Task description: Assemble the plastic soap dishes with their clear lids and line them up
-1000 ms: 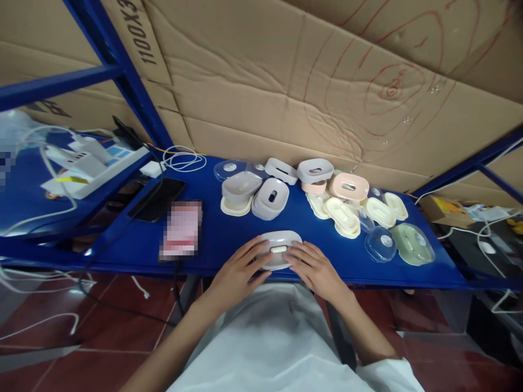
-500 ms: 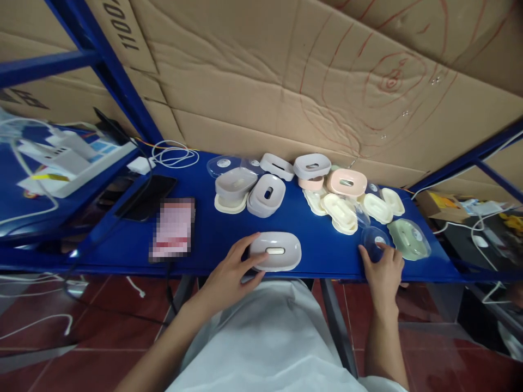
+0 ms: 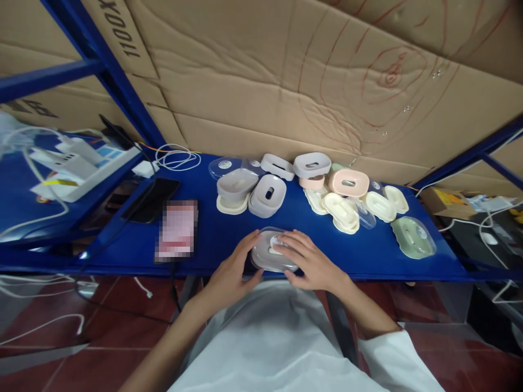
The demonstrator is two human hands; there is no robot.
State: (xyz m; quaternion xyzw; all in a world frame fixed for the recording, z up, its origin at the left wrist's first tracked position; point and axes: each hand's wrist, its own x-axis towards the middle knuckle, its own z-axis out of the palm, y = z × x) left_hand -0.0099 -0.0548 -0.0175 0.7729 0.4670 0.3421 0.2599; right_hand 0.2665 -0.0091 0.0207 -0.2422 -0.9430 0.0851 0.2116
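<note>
A grey oval box (image 3: 266, 257) lies near the front edge of the blue table, with a clear lid (image 3: 267, 235) bearing a round sticker over its top. My left hand (image 3: 235, 269) is at the box's left side, thumb and fingers spread around its end. From the right, my right hand (image 3: 312, 261) reaches over the lid, fingers across the top and thumb at the front edge, holding the lid. Behind them stand a grey box stack (image 3: 267, 195) and another grey box (image 3: 237, 182) on a cream piece.
Cream pieces (image 3: 341, 211), a pink box (image 3: 349, 182) and a green box with clear lid (image 3: 413, 238) lie to the right. A phone (image 3: 176, 231), a dark device (image 3: 151, 200) and a coiled white cable (image 3: 177, 158) are left. Cardboard (image 3: 245, 71) stands behind.
My right hand has moved left from beside the green box, bringing the clear lid onto the grey box. My left hand has stayed at the box's left end.
</note>
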